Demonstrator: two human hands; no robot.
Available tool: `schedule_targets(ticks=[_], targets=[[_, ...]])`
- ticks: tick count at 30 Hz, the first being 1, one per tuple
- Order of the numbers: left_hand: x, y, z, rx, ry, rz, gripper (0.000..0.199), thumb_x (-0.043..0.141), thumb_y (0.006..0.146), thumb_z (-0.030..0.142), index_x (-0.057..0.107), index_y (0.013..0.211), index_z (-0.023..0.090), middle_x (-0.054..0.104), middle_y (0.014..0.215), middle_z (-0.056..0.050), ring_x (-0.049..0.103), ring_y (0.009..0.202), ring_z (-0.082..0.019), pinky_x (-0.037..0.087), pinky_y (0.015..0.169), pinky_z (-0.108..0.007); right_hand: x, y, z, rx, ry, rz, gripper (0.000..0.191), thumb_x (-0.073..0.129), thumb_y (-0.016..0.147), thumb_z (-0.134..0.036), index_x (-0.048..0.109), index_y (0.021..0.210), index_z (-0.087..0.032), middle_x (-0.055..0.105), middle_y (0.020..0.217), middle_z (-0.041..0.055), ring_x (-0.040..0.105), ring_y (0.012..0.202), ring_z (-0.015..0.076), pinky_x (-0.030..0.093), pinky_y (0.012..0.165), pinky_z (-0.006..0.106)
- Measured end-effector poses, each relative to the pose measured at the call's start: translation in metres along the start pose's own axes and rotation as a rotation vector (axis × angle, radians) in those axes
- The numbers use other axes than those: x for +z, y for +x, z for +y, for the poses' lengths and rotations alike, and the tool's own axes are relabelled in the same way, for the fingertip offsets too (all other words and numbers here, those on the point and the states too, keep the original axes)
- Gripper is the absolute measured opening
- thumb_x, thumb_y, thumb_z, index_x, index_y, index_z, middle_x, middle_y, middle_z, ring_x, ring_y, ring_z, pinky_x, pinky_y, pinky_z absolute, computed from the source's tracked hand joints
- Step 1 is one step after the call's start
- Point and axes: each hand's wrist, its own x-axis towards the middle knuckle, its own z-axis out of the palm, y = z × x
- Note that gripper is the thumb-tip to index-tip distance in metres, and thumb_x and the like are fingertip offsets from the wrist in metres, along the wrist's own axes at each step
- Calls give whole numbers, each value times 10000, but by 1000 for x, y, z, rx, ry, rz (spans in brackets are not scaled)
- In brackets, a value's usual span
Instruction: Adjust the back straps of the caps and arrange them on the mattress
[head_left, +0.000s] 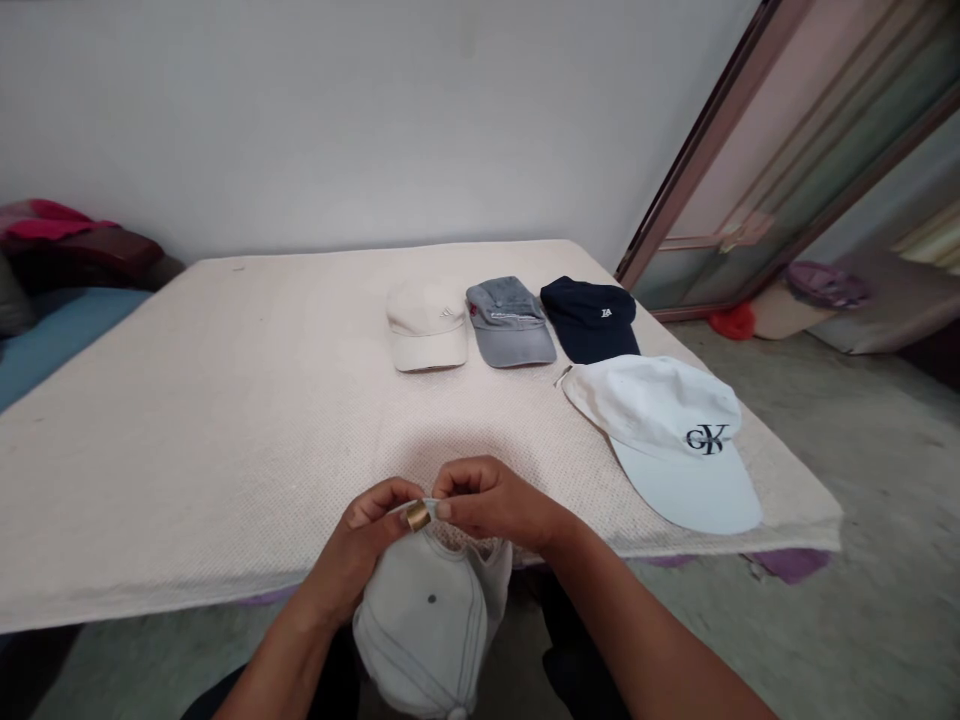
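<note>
A light grey cap (420,620) hangs at the table's near edge, its back opening turned away from me. My left hand (371,535) pinches the cap's strap beside a gold-coloured buckle (418,516). Fingers of my right hand (491,500) are closed on the same strap, just right of the buckle. Beyond them lie a cream cap (426,325), a grey-blue cap (511,325) and a navy cap (591,320) in a row. Nearer, on the right, rests a white cap (660,400) with black letters.
The caps lie on a table with a pale textured cover (225,420). Behind it stands a wall. At the left are a blue surface (67,330) and dark red items. A door frame and a bin with a purple liner (821,285) stand at the right.
</note>
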Motion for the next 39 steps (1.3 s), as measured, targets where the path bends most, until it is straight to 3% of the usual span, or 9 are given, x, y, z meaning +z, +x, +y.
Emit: schedule_targets(ticks=[9,18,27,32,39], targets=[[-2,-1,-3,61,-14,-63,211,678,713,256,649,920,230,671,772,-10,566,604,-101,404,565,-200,-4,-1,-3,54,137,-81,125,628,715,-235,549,720,-139,424,475,-78,311,388,30,216,365,164],[-2,-3,-2,118,75,-98,143,686,711,250,687,851,221,650,740,14,546,653,-87,395,621,-179,-1,-1,-1,120,142,-106,112,634,718,-219,553,721,-141,432,493,-81,339,379,26,237,363,165],[3,-1,-1,51,-85,-36,197,694,686,252,658,878,222,657,736,1,557,593,-108,403,561,-203,0,-1,-1,58,167,-39,187,656,725,-302,552,744,-148,416,475,-87,297,382,23,206,362,162],[2,-1,-2,-17,-68,-71,125,679,698,251,613,782,188,569,594,29,463,477,-73,322,464,-178,-3,-2,-1,77,128,-83,175,658,715,-286,569,732,-136,421,480,-84,315,385,22,222,365,160],[-1,-1,-2,-53,-45,-142,125,673,709,242,576,704,164,527,576,39,431,486,-56,298,482,-167,-5,-4,-4,125,138,-179,149,656,705,-247,592,750,-120,443,478,-77,341,382,27,233,370,167]])
